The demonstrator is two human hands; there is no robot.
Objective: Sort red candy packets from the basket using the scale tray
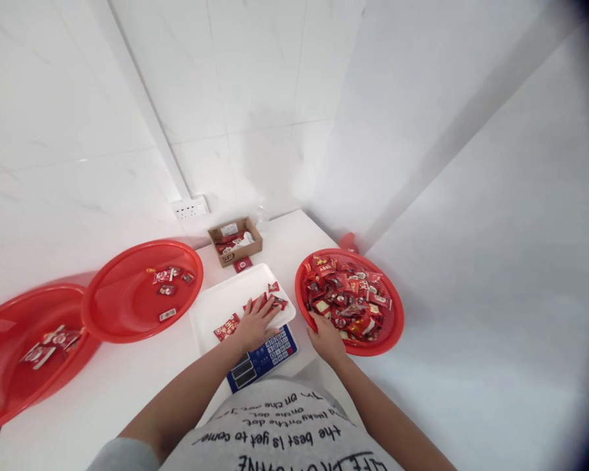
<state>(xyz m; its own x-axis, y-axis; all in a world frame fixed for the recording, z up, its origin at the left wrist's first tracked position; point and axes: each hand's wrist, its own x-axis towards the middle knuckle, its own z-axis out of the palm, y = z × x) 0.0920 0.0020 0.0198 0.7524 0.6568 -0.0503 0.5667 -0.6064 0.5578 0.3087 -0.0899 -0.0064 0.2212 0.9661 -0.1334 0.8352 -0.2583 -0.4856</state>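
Note:
My left hand (256,323) lies with fingers spread over several small red packets (277,300) on the white scale tray (240,288). Another red packet (226,327) rests at the tray's near left edge. Below the tray shows the blue keypad panel of the scale (281,348), partly covered by my left hand and forearm. At the right, my right hand (326,338) grips the near left rim of a round red basket (399,313). Heaped in that basket are many small red wrapped packets (346,294).
Left of the scale stands a red basket (122,320) with a few packets, overlapping a second red basket (10,399). A small cardboard box (243,250) with red packets sits behind the scale, near a wall socket (190,208). A wall (446,261) rises close on the right.

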